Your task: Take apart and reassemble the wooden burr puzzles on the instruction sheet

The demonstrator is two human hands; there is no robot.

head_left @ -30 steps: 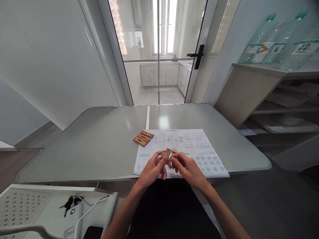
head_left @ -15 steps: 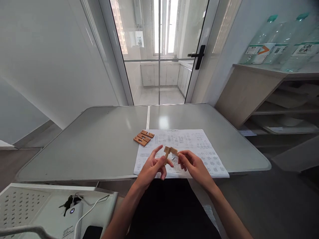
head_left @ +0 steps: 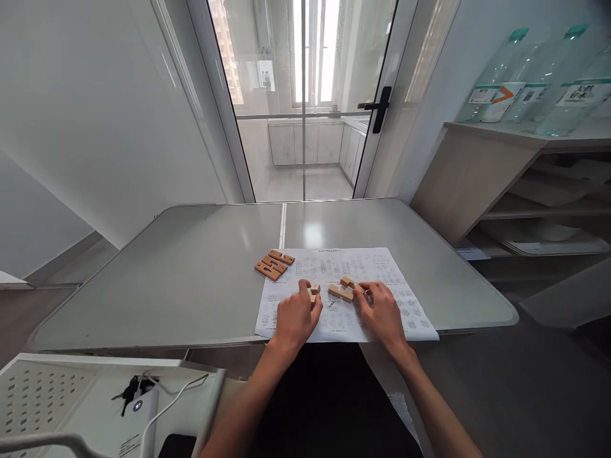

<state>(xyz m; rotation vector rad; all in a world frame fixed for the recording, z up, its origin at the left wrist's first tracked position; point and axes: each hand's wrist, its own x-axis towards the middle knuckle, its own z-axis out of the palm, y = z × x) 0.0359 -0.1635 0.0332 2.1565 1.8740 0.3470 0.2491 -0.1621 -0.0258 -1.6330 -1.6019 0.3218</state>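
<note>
My left hand [head_left: 296, 313] rests low over the printed sheet, its fingers curled round a small light wooden piece [head_left: 314, 289] that shows between thumb and forefinger. To the right, my right hand [head_left: 380, 312] pinches the end of a notched light wooden piece [head_left: 359, 289]. Beside its fingertips lies a longer light wooden piece [head_left: 340, 293] on the paper, with another small block [head_left: 347, 281] just behind. Printed puzzle diagrams cover the white sheet [head_left: 382, 264]. Several flat reddish-brown slotted wooden pieces [head_left: 274, 264] lie at the sheet's upper left corner.
The grey table [head_left: 191, 273] has a seam down its middle. At the lower left a white tray [head_left: 62, 381] holds keys, a white device, a cable and a dark object. Bottles [head_left: 496, 89] stand on a shelf unit [head_left: 496, 159] at the right.
The light wooden pieces, earlier held together above the sheet, are now apart and low over or on it. My hands have moved apart, and my left hand has turned palm down.
</note>
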